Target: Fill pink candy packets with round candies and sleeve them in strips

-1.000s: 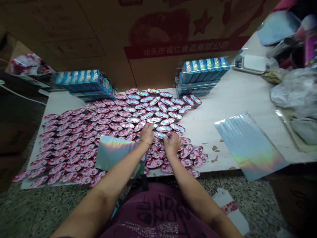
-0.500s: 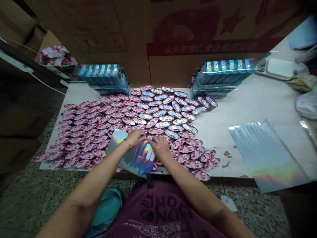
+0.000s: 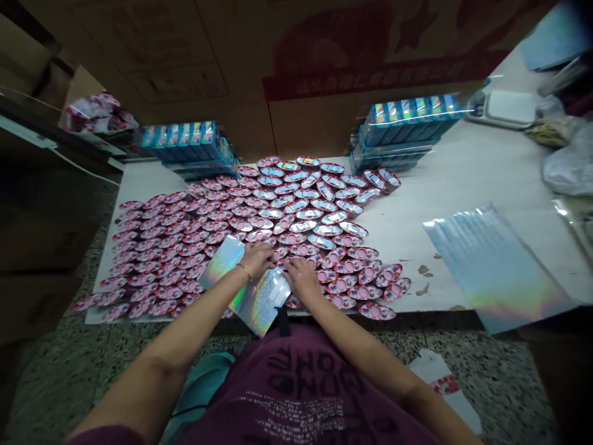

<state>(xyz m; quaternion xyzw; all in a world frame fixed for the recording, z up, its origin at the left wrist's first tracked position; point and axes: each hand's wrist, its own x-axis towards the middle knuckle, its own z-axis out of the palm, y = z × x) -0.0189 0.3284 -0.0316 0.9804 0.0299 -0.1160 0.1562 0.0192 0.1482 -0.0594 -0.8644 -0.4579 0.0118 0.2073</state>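
Both my hands meet at the mouth of a shiny holographic bag (image 3: 252,295) near the table's front edge. My left hand (image 3: 257,258), with a gold bracelet on the wrist, grips the bag's upper edge. My right hand (image 3: 299,277) is closed on the bag's opening on its right side; whether it also holds a pink piece I cannot tell. Around them lie rows of many small pink oval packs (image 3: 185,238), some with silvery blue tops (image 3: 308,213). The bag covers a few of the packs.
The white table (image 3: 440,204) carries two stacks of blue boxes (image 3: 189,145) (image 3: 403,130) at the back. A pile of flat holographic bags (image 3: 495,266) lies at the right. Clutter and plastic bags (image 3: 565,164) sit far right. Cardboard cartons (image 3: 296,80) stand behind.
My hands pulled back from the pink packs to the holographic bag and took hold of its opening. The bag tilted and shifted toward the table's front edge.
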